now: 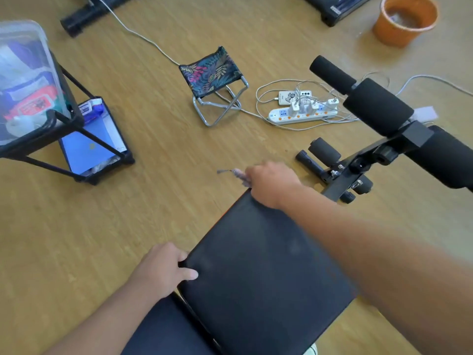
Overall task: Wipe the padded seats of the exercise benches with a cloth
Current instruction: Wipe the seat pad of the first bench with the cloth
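Note:
The black padded seat (261, 272) of an exercise bench fills the lower middle of the head view, with a second pad section (163, 334) below it. My right hand (271, 184) is at the seat's far corner, shut on a small grey cloth (239, 175) that sticks out to its left, blurred. My left hand (163, 270) grips the seat's left edge, thumb on top of the pad. The bench's black foam rollers (376, 106) and frame (358, 170) rise at the right.
On the wooden floor lie a small folding stool (215, 83), a white power strip with chargers and cables (302, 114), and an orange bucket (407, 19) at top right. A black rack with a clear box (28, 80) stands at the left. Other dark equipment bases sit along the top edge.

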A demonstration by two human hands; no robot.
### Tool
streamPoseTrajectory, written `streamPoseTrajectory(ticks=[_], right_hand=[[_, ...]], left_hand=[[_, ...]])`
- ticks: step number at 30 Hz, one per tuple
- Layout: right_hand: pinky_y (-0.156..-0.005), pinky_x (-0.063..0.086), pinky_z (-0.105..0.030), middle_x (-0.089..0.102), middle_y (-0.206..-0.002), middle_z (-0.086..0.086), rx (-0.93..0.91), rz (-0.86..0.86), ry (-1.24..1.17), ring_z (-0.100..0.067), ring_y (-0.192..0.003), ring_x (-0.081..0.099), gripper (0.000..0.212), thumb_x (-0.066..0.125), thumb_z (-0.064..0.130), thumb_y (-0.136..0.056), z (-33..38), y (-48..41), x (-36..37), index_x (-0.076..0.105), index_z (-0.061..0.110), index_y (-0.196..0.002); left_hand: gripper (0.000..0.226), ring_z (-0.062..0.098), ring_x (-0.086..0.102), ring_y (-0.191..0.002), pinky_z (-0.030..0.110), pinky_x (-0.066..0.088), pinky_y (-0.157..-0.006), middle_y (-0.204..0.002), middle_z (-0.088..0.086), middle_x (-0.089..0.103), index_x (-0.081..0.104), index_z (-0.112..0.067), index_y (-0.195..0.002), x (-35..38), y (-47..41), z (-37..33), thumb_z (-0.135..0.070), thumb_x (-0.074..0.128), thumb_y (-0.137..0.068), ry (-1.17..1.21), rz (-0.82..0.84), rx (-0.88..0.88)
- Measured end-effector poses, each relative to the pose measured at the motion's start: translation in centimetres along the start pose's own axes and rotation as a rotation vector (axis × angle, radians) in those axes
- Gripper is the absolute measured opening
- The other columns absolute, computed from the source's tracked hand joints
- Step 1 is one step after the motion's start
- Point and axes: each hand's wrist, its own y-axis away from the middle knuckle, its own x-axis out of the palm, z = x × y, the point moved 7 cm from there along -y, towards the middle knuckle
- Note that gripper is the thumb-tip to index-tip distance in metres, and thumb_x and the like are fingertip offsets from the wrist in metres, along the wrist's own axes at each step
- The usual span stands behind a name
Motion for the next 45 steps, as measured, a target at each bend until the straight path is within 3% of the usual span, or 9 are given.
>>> streamPoseTrajectory(ticks=[3, 5, 12, 16, 22, 29, 33, 38, 45], right_hand=[[-0.067, 0.039, -0.033, 0.056, -0.085, -0.007, 0.268, -0.053, -0.332, -0.034, -0.089, 0.058, 0.027, 0.038, 0.023, -0.103, -6.6, 0.9, -0.2, 0.059, 0.019, -0.119], [-0.062, 0.036, -0.035, 0.055, -0.074, -0.005, 0.357, -0.154, -0.553, -0.036, -0.083, 0.058, 0.024, 0.037, 0.023, -0.105, -9.0, 4.1, 1.5, 0.056, 0.019, -0.091], [-0.061, 0.034, -0.038, 0.057, -0.076, -0.008, 0.672, -0.272, -0.563, -0.036, -0.076, 0.051, 0.021, 0.042, 0.015, -0.101, -13.7, 16.8, 6.4, 0.044, 0.015, -0.080], [-0.064, 0.039, -0.039, 0.056, -0.080, -0.006, 0.528, -0.344, -0.455, -0.033, -0.078, 0.049, 0.015, 0.043, -0.001, -0.083, -8.7, 9.7, 3.0, 0.042, 0.013, -0.084], [-0.074, 0.038, -0.036, 0.055, -0.104, -0.006, 0.286, -0.279, -0.368, -0.030, -0.097, 0.049, 0.011, 0.045, 0.006, -0.092, -5.9, 3.3, 1.6, 0.049, 0.013, -0.099], [-0.071, 0.032, -0.035, 0.044, -0.082, 0.003, 0.505, -0.227, -0.441, -0.029, -0.084, 0.045, 0.022, 0.043, 0.017, -0.102, -14.1, 17.7, 7.0, 0.038, 0.018, -0.081], [-0.067, 0.028, -0.033, 0.044, -0.078, 0.003, 0.491, -0.231, -0.452, -0.026, -0.082, 0.044, 0.027, 0.045, 0.019, -0.101, -13.0, 14.4, 5.6, 0.038, 0.019, -0.075], [-0.066, 0.031, -0.032, 0.047, -0.082, 0.000, 0.362, -0.427, -0.534, -0.023, -0.079, 0.042, 0.025, 0.046, 0.016, -0.102, -8.5, 7.1, 2.9, 0.043, 0.014, -0.078], [-0.070, 0.031, -0.031, 0.054, -0.087, -0.004, 0.494, -0.460, -0.451, -0.028, -0.082, 0.046, 0.016, 0.048, 0.024, -0.102, -14.0, 17.3, 8.1, 0.055, 0.014, -0.092]], left_hand=[[0.050, 0.020, 0.044, -0.054, 0.027, 0.029, -0.053, -0.050, -0.007, 0.029, 0.053, -0.037, -0.037, 0.2, -0.2, 0.1, -0.030, 0.080, -0.079, -0.015, 0.009, -0.004], [0.053, 0.019, 0.040, -0.053, 0.027, 0.029, -0.054, -0.051, -0.007, 0.026, 0.044, -0.021, -0.041, 0.3, -0.7, 0.6, -0.032, 0.082, -0.077, 0.009, 0.005, -0.013], [0.040, 0.018, 0.040, -0.050, 0.031, 0.048, -0.057, -0.055, -0.005, 0.039, 0.054, -0.014, -0.058, 0.6, -1.3, 1.1, -0.038, 0.082, -0.072, -0.009, -0.007, 0.021], [0.043, 0.016, 0.041, -0.050, 0.029, 0.047, -0.059, -0.057, -0.005, 0.043, 0.060, -0.008, -0.065, 0.6, -1.5, 1.4, -0.046, 0.079, -0.067, -0.014, 0.016, 0.014], [0.018, 0.015, 0.051, -0.051, 0.040, 0.062, -0.074, -0.056, -0.005, 0.057, 0.077, -0.021, -0.077, 0.5, -1.5, 1.1, -0.038, 0.081, -0.077, -0.012, 0.038, 0.013], [0.022, 0.011, 0.047, -0.048, 0.032, 0.057, -0.065, -0.059, -0.009, 0.055, 0.078, -0.020, -0.081, 0.8, -1.8, 1.1, -0.041, 0.080, -0.075, -0.021, 0.006, 0.055], [0.028, 0.011, 0.042, -0.049, 0.030, 0.051, -0.060, -0.060, -0.011, 0.052, 0.066, -0.024, -0.070, 0.9, -2.1, 1.4, -0.050, 0.075, -0.068, -0.059, 0.009, 0.041], [0.024, 0.014, 0.052, -0.055, 0.030, 0.059, -0.069, -0.072, -0.010, 0.065, 0.075, -0.026, -0.087, 0.9, -2.4, 1.3, -0.047, 0.078, -0.076, -0.066, 0.021, 0.037], [0.029, 0.015, 0.036, -0.053, 0.026, 0.045, -0.059, -0.063, -0.005, 0.044, 0.061, -0.024, -0.071, 1.0, -2.6, 1.5, -0.046, 0.080, -0.073, -0.095, 0.027, 0.052]])
